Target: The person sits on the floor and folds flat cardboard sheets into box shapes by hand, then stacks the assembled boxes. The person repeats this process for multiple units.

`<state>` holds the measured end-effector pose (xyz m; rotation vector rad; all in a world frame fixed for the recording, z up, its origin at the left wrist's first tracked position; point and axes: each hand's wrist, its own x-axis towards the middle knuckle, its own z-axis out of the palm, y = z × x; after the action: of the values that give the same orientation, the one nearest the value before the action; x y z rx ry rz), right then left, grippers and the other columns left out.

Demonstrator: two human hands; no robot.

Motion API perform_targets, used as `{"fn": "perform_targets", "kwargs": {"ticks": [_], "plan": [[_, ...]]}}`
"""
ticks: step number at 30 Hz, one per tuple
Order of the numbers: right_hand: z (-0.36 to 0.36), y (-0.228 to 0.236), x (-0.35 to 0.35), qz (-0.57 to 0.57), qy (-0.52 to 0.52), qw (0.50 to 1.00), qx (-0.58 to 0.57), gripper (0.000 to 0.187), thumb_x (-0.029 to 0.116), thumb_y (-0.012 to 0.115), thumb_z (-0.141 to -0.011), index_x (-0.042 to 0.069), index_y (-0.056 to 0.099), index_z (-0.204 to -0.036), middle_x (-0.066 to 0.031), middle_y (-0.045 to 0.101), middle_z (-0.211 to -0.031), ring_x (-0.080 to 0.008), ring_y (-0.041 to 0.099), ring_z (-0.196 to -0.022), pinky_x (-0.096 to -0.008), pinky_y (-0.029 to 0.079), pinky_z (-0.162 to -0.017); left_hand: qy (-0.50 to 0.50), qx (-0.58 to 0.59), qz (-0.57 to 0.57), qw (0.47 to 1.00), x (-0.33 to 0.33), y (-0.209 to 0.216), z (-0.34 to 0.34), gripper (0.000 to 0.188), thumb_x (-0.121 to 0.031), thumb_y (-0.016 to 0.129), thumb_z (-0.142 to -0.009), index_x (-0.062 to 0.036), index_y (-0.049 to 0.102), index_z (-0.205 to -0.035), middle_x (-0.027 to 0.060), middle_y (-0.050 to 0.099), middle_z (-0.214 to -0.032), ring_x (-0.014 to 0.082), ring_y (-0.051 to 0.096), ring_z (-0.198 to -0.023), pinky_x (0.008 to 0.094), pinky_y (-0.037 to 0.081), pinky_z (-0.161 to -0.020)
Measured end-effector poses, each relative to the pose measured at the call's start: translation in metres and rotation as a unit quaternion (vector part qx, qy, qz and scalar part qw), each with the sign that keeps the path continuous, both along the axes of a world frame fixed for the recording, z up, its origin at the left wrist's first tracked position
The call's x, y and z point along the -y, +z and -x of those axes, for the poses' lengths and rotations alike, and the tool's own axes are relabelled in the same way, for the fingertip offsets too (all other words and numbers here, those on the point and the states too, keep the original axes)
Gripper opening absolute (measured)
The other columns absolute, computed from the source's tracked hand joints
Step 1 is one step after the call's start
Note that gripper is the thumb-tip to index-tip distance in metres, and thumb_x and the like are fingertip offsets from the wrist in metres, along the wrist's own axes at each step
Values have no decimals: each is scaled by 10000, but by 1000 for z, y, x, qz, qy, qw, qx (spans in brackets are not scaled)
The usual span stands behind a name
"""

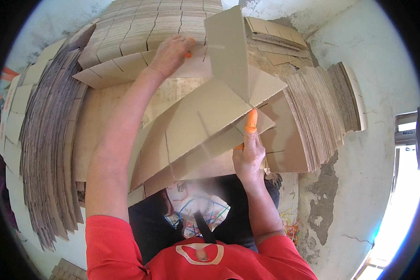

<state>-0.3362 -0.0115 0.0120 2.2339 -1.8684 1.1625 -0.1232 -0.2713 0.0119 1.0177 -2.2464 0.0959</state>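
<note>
My left hand (169, 57) reaches to the far side, its fingers closed over the upper edge of a slotted cardboard strip (126, 69) that stands in front of the far stack. In my right hand (249, 156), thumb on top, is a cardboard divider (191, 128) made of several slotted pieces that cross each other. One piece of it, a cardboard panel (229, 51), stands up tall at the crossing. Orange finger covers (251, 120) sit on the right thumb and on fingers of both hands. The divider hides most of my right fingers.
A large stack of slotted cardboard strips (149, 28) rises at the far side. More cardboard stacks stand at the left (46, 140) and right (312, 116). A wooden board (112, 112) lies under the work. A pale wall (373, 102) closes off the right, near a bright opening.
</note>
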Motion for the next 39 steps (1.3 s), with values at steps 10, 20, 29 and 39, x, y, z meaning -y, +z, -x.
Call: {"fn": "perform_targets", "kwargs": {"ticks": [10,20,29,39], "plan": [[0,12,-17,-32,-1,999,-3,921,-236,508,-607,56,382,-1472,-210,628,-1021,-270,649,-716,-295,540,-630,-15,-12,-50,999,-24,12,6,167,38,653,-747,-33,587,-882,128,619,-831,340,594,-871,449,482,-724],[-2,38,-29,-184,-13,982,-50,839,-99,540,-712,60,290,-1497,-257,609,-1022,-414,648,-713,-477,537,-576,-80,-64,-104,989,-67,28,22,212,-70,753,-751,2,572,-834,156,591,-763,352,574,-737,417,448,-636],[23,46,-22,-289,-33,933,-209,751,-39,546,-746,63,343,-1462,-235,652,-898,-389,669,-795,-487,539,-666,-46,-9,-348,936,-90,40,14,346,-169,813,-758,-37,673,-1046,105,681,-942,244,617,-759,344,502,-705],[151,53,-45,-109,-283,906,-295,411,189,665,-849,59,537,-1217,-145,603,-1076,-353,593,-995,-442,514,-772,110,-33,-160,980,-217,75,-102,385,-226,789,-777,-8,661,-1067,141,670,-981,292,636,-878,409,499,-779]]}}
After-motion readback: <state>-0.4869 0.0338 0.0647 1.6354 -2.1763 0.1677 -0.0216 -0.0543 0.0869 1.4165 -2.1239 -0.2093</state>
